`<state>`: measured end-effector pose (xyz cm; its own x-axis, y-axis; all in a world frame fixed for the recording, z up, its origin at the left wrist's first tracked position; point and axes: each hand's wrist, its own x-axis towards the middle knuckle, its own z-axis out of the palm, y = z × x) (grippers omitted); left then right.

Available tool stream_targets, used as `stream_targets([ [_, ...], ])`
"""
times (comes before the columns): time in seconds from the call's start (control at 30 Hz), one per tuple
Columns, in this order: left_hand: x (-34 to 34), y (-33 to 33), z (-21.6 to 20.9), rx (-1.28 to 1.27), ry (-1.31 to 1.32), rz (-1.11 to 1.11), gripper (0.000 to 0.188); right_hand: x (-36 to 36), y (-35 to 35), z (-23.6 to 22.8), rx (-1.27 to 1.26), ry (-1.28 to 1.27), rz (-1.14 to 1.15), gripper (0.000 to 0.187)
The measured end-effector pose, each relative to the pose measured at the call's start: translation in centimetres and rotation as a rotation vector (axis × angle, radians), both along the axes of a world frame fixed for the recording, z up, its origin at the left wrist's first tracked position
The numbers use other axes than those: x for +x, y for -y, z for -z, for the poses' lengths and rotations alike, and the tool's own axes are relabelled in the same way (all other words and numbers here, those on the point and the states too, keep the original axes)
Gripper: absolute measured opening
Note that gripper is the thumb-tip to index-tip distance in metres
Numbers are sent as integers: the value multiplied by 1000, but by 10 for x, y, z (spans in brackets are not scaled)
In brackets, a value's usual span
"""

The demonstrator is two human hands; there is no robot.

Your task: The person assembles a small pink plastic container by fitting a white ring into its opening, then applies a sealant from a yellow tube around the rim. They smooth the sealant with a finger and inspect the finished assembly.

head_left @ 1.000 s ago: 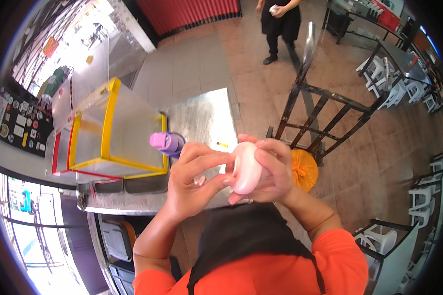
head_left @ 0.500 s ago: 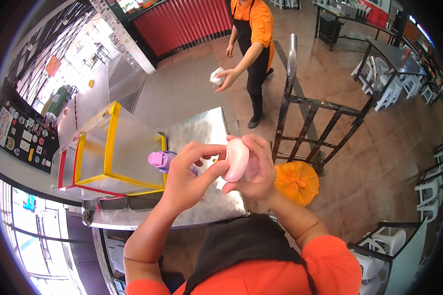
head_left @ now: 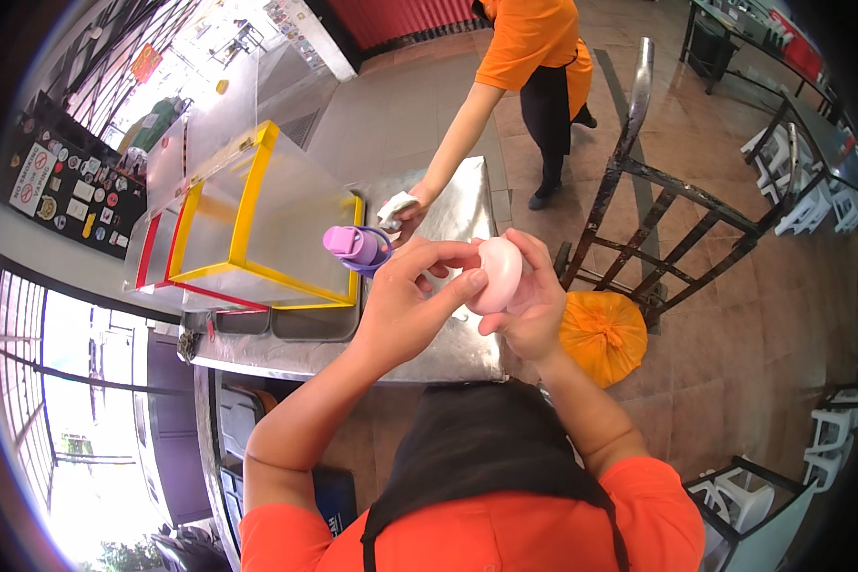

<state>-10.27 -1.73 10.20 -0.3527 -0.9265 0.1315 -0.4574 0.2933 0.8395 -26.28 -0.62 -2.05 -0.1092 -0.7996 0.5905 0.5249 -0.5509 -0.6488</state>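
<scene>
In front of my chest I hold a smooth, pale pink rounded disc (head_left: 498, 275); its exact kind is unclear. My left hand (head_left: 419, 286) pinches the disc's left edge between thumb and fingers. Curled around the right side and back is my right hand (head_left: 534, 300), partly hidden behind it. Just beyond my left hand, a purple bottle with a lilac cap (head_left: 353, 246) stands on the metal table (head_left: 467, 181). A co-worker's hand (head_left: 419, 205), holding a crumpled white cloth (head_left: 396, 210), reaches over the table near the bottle.
At left on the table is a clear display case (head_left: 296, 214) with yellow and red edging. A rusty metal trolley (head_left: 682, 229) stands to the right, by a tied orange bag (head_left: 602, 334). The co-worker (head_left: 534, 57) leans in from the far side. White stools (head_left: 791, 181) are farther right.
The co-worker has stepped closer, bent forward and brought the cloth down to the table by the bottle. My hands still hold the pink disc, now turned with its face showing rounder. My view has shifted.
</scene>
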Motion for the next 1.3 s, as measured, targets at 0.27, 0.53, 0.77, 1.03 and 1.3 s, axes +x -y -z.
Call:
stream_targets([
  [0.27,-6,-9,-16,-63,86,-75,28,1,-3,-4,175,236,-200,110],
  [0.53,19,-3,-22,-479,27,-119,21,-3,-7,-17,314,383,-420,111],
  [0.77,17,-26,16,-327,-574,-391,34,-7,-18,-34,397,399,-586,115],
  [1.03,39,-44,32,769,-889,135,50,2,-18,-36,385,242,-489,121],
  [1.3,33,-44,9,842,-842,138,56,-2,-25,-28,405,155,-436,121],
])
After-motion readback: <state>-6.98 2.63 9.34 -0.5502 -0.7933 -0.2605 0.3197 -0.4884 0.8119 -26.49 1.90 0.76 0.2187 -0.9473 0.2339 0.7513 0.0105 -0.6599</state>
